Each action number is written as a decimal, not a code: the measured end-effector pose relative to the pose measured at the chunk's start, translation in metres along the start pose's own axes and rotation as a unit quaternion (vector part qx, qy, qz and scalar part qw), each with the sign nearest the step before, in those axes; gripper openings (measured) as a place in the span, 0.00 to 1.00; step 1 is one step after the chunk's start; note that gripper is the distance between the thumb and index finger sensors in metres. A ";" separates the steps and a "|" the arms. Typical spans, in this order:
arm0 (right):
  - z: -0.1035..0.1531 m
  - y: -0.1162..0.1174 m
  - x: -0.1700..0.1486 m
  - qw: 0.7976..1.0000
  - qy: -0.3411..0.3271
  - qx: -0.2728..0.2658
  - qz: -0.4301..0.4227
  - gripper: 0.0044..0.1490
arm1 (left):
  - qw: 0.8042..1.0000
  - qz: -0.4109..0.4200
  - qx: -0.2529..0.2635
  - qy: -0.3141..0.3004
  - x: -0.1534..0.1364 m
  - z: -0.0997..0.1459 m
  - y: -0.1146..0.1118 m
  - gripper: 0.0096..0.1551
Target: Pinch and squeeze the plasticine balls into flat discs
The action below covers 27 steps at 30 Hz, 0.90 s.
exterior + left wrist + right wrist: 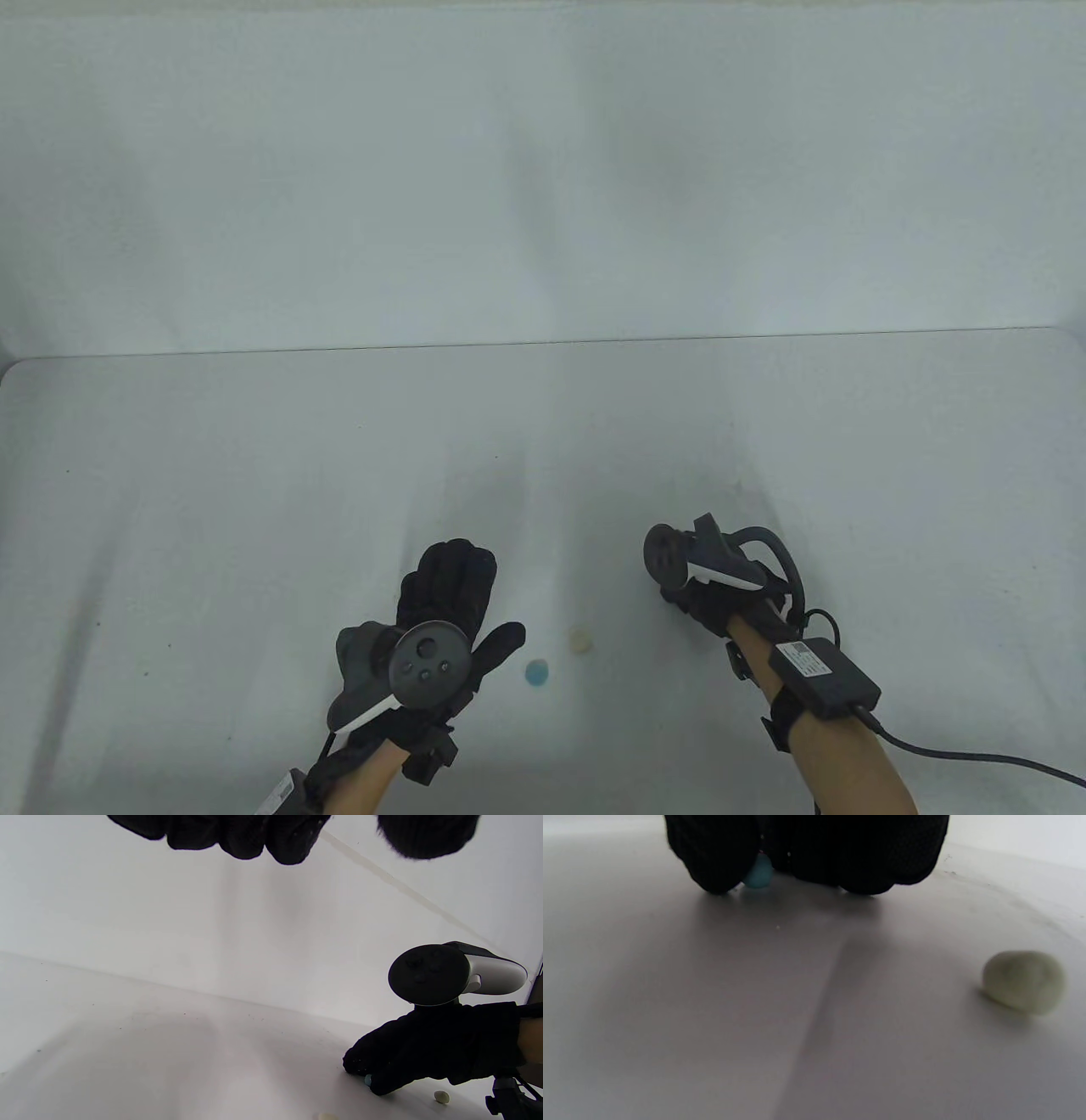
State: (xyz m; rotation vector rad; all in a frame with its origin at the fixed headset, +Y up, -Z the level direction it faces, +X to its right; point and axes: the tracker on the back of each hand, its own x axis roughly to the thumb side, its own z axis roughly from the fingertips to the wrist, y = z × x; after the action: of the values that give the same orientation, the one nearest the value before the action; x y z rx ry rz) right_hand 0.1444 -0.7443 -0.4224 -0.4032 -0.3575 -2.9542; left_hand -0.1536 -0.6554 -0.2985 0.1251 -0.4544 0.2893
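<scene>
My right hand (679, 594) is down at the table, fingers hidden under its tracker in the table view. In the right wrist view its fingertips (712, 866) pinch a small blue plasticine ball (759, 872) that touches the table; the ball also shows in the left wrist view (368, 1080). A pale green ball (1023, 981) lies loose beside that hand, also seen in the left wrist view (441, 1096). A flat blue disc (537, 673) and a cream disc (580, 639) lie between the hands. My left hand (479, 594) is open and empty, fingers spread, left of the discs.
The white table (254, 509) ends at a far edge against a white wall (543, 170). A black box and cable (823, 671) sit on my right forearm. A cream piece (324, 1116) shows at the bottom edge of the left wrist view.
</scene>
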 end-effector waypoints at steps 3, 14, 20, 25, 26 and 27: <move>-0.001 0.002 0.001 1.000 -0.002 -0.017 0.009 0.28 | 1.000 0.000 -0.003 -0.002 0.001 0.000 -0.001 0.49; 0.007 -0.010 0.000 0.999 -0.001 -0.033 0.007 0.25 | 1.000 0.002 0.000 0.000 0.000 -0.001 -0.001 0.49; 0.042 -0.047 -0.022 0.986 0.008 -0.091 -0.138 0.26 | 1.000 0.004 0.002 0.002 -0.001 0.000 -0.001 0.49; 0.073 -0.060 -0.039 0.939 -0.019 -0.114 -0.323 0.28 | 1.000 0.002 0.002 0.001 -0.001 0.000 -0.001 0.49; 0.081 -0.062 -0.043 0.919 -0.029 -0.120 -0.374 0.31 | 1.000 0.002 0.001 0.001 -0.001 0.000 -0.002 0.49; 0.087 -0.062 -0.045 0.907 -0.038 -0.120 -0.403 0.32 | 1.000 0.002 0.001 0.001 -0.001 0.000 -0.002 0.49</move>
State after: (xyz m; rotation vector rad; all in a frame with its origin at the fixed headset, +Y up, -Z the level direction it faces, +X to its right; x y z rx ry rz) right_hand 0.1985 -0.6579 -0.3671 -0.4922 -0.1919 -3.8268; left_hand -0.1539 -0.6572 -0.2994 0.1255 -0.4531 0.2945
